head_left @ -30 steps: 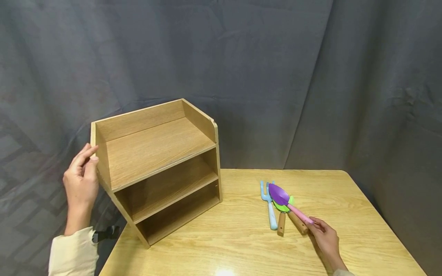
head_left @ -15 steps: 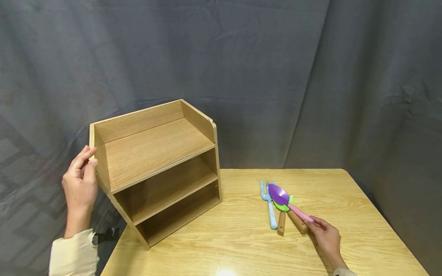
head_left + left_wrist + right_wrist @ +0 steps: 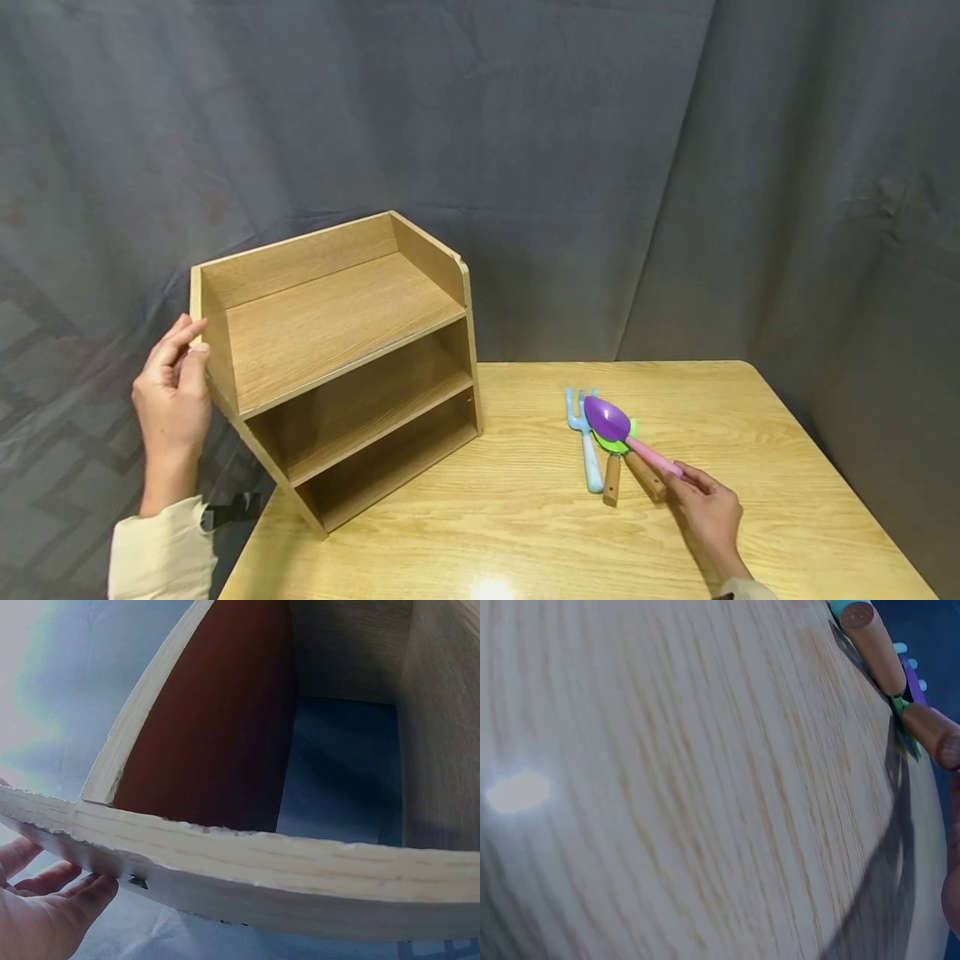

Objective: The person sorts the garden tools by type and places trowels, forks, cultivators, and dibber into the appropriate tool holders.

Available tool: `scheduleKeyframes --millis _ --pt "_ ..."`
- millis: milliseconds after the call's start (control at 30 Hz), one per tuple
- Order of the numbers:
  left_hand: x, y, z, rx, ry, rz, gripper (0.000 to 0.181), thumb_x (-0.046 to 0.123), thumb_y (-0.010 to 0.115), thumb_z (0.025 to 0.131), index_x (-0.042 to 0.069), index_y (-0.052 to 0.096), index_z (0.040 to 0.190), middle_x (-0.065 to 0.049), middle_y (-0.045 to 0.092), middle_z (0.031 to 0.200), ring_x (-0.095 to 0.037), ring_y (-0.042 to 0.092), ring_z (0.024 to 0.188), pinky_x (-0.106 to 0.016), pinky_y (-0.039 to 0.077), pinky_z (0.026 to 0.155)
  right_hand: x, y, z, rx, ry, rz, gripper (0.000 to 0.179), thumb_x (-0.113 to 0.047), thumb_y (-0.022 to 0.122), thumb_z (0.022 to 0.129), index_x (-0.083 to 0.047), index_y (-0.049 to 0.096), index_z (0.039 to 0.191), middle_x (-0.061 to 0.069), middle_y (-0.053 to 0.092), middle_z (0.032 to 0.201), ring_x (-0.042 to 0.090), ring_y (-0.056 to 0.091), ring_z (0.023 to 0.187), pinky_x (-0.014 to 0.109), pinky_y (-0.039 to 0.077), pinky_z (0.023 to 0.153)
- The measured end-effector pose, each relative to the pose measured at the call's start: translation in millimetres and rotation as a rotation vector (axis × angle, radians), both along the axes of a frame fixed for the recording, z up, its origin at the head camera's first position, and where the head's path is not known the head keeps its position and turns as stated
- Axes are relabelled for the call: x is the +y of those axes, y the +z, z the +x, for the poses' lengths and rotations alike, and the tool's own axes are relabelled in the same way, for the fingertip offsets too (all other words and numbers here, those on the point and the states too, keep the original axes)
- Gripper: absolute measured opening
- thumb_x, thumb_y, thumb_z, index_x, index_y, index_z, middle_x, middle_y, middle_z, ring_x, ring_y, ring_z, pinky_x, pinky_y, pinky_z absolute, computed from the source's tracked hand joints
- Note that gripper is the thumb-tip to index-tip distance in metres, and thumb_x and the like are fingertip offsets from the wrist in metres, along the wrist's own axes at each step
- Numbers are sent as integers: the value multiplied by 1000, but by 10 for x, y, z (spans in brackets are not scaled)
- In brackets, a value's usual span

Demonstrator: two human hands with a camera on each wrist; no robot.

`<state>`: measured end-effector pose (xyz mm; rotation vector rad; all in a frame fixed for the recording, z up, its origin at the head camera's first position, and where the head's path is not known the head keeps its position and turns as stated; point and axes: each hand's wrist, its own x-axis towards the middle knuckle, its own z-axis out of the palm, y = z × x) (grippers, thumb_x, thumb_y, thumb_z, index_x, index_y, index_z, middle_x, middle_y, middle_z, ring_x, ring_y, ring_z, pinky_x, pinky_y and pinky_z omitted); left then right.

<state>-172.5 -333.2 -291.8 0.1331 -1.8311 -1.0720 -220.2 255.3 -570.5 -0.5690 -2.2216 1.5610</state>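
Observation:
My left hand [image 3: 172, 400] grips the left side panel of a wooden shelf unit [image 3: 330, 333], seen in the head view. Fingers and thumb are at the panel's edge; in the left wrist view several fingertips [image 3: 101, 889] touch its face. On the right, my right hand [image 3: 708, 512] pinches the end of the pink handle of a purple-bladed trowel [image 3: 607, 418]. The trowel's blade lies over a light blue hand fork [image 3: 591, 462] and green tools with wooden handles [image 3: 612, 481]. Only a sliver of my right hand [image 3: 952, 885] shows in the right wrist view.
The shelf unit stands angled at the left of a light wooden table [image 3: 525, 533], its lower left corner near the table's edge. A dark grey curtain [image 3: 555, 167] hangs behind and around the table.
The trowel's handle end has risen slightly in my right hand, and its blade has turned a little. My left hand keeps its hold on the shelf unit. The head view has shifted slightly.

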Motion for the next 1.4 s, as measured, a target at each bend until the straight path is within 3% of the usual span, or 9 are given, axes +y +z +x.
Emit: scheduleKeyframes --millis 167,367,500,667,833,1000,1267,1400 --pt "0 3 8 -12 11 2 32 11 52 95 0 67 121 -8 58 134 -8 53 120 -17 41 95 -59 6 10 63 -7 -43 38 -18 78 83 6 69 111 11 72 89 -3 65 65 17 52 57" --pt "-3 -10 13 -16 14 6 32 10 52 95 0 66 122 -8 57 134 -8 53 121 -18 41 95 -97 26 35 100 -11 7 32 -13 78 82 6 71 107 19 71 93 -6 63 63 16 51 56" --pt "-12 -20 5 -19 7 10 32 9 52 95 -2 66 122 -10 57 135 -8 52 121 -18 40 96 -108 46 57 117 -18 -4 31 -10 79 80 6 71 106 11 72 88 -5 64 63 16 51 57" --pt "-25 -34 -9 -21 8 8 31 8 53 95 -3 65 122 -9 57 135 -8 51 122 -18 40 96 -119 124 80 121 -15 -33 30 -8 79 80 7 71 105 -8 71 79 -5 64 63 15 51 57" --pt "-3 -30 1 -18 5 7 32 8 53 95 -2 65 122 -10 57 135 -8 51 122 -18 40 96 -124 228 84 188 -40 -50 30 -5 79 79 10 71 103 -21 66 73 -7 63 64 13 50 57" --pt "24 -22 17 -25 13 -3 32 10 52 96 -1 66 123 -9 57 135 -8 51 123 -19 40 97 -122 308 77 255 -71 -59 27 -2 79 77 10 71 99 -22 65 72 -6 64 63 12 49 58" --pt "24 -17 15 -27 17 -11 32 11 51 96 -1 65 123 -10 56 136 -9 50 124 -20 40 98 -195 412 135 214 -64 -130 36 -10 81 78 11 69 106 -25 64 70 -4 65 64 13 50 56" --pt "21 -9 12 -30 21 -5 33 12 51 96 0 65 123 -9 56 136 -8 51 123 -20 40 98 -236 446 148 242 -62 -124 35 -7 81 78 11 69 105 -25 65 72 -4 65 64 13 49 55"
